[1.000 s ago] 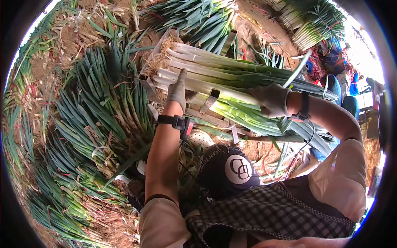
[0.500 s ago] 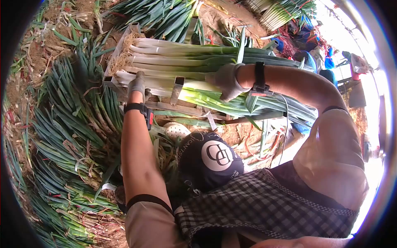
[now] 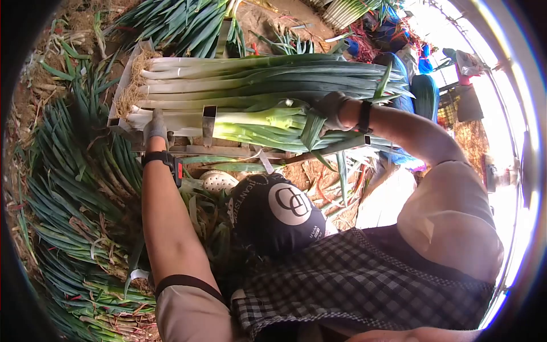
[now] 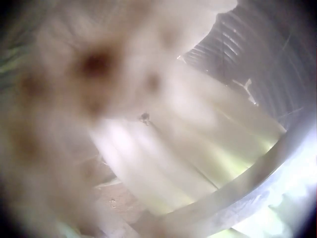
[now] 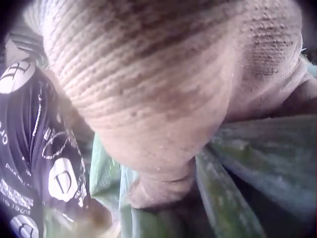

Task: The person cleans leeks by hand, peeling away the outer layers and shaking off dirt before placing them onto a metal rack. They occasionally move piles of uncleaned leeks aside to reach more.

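Ribbed-gloved R hand (image 3: 331, 109) grips flat grn leaves (image 3: 312, 131).

Clock on head-view centre. Leeks (image 3: 239, 85) lie crosswise in rack (image 3: 209, 124), roots at 10 o'clock, leaf tips toward 2. Leek pile (image 3: 68, 188) on ground (image 3: 285, 20), 8 to 10, left of rack. Leek bunch (image 3: 176, 25) behind rack at 11. Farther bundle (image 3: 346, 11) at 1. Shoe (image 3: 219, 181) before rack at 9, near centre; cap (image 3: 279, 208) at 6.
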{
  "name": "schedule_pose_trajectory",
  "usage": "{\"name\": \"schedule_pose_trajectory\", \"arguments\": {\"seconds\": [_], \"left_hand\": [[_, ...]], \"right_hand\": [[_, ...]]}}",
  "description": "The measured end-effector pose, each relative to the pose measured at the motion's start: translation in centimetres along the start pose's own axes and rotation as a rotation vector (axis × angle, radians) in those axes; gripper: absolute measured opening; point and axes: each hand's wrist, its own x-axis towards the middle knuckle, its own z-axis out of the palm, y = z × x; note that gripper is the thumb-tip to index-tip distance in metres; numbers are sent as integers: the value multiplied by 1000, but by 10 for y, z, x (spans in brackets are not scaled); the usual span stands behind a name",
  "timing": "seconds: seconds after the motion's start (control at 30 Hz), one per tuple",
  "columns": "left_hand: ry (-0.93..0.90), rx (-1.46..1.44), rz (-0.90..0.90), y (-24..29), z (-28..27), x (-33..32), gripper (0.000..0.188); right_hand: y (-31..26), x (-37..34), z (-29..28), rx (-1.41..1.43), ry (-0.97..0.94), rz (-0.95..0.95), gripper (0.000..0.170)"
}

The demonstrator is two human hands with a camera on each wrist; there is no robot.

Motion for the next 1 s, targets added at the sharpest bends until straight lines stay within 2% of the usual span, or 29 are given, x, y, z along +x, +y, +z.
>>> {"name": "schedule_pose_trajectory", "arguments": {"seconds": [0.07,0.13,0.17,0.2,0.27,0.3,0.33,0.4,0.47,0.53,0.57,0.6,0.63,0.67,0.7,0.73,0.8,0.83,0.9,0.93,1.0], "left_hand": [[42,53,-19,1,-8,-6,51],[41,92,-31,2,-12,-6,50],[12,87,12,1,-12,-1,49],[-18,92,46,-5,-12,2,49],[6,-15,3,0,-6,7,49],[4,12,-2,0,-6,8,49],[5,39,-11,3,-9,1,48],[-59,36,-88,8,-14,-12,52],[-88,-64,-1,4,-18,-26,58],[-60,-63,-33,7,-26,-49,61],[-55,-54,-84,4,-35,-56,60],[-96,-100,28,-4,-48,-67,63],[-124,-110,99,-8,-62,-85,60],[-151,-117,171,-11,-76,-102,57],[-165,-59,134,-18,-98,-108,51],[-89,-16,83,-24,-120,-119,48],[29,46,162,-34,-153,-168,45],[85,38,158,-36,-169,-188,45],[49,6,168,-43,-208,-226,41],[113,-6,161,-45,-225,-250,41],[168,-45,282,-46,-253,-297,37]], "right_hand": [[-12,-26,-15,180,131,34,66],[-7,-27,2,169,96,89,65],[-5,-26,13,45,273,13,52],[-3,-20,22,52,259,6,52],[-1,-11,11,123,215,13,54],[3,-5,7,113,156,-94,58],[4,-2,-2,111,167,-107,58],[6,-2,-13,9,15,-206,63],[-1,-33,-23,31,60,-160,69],[3,-58,-16,165,281,-78,70],[1,-71,-12,128,334,46,70],[-5,-85,-7,98,389,171,70],[-19,-103,1,-16,617,264,66],[-26,-120,10,8,883,209,60],[-39,-136,13,84,992,167,52],[-53,-149,18,161,1096,119,44],[-77,-160,28,347,1115,-88,39],[-92,-160,33,436,1009,-100,35],[-110,-151,39,462,957,-319,30],[-119,-145,41,484,941,-405,29],[-130,-143,38,426,992,-462,27]]}}
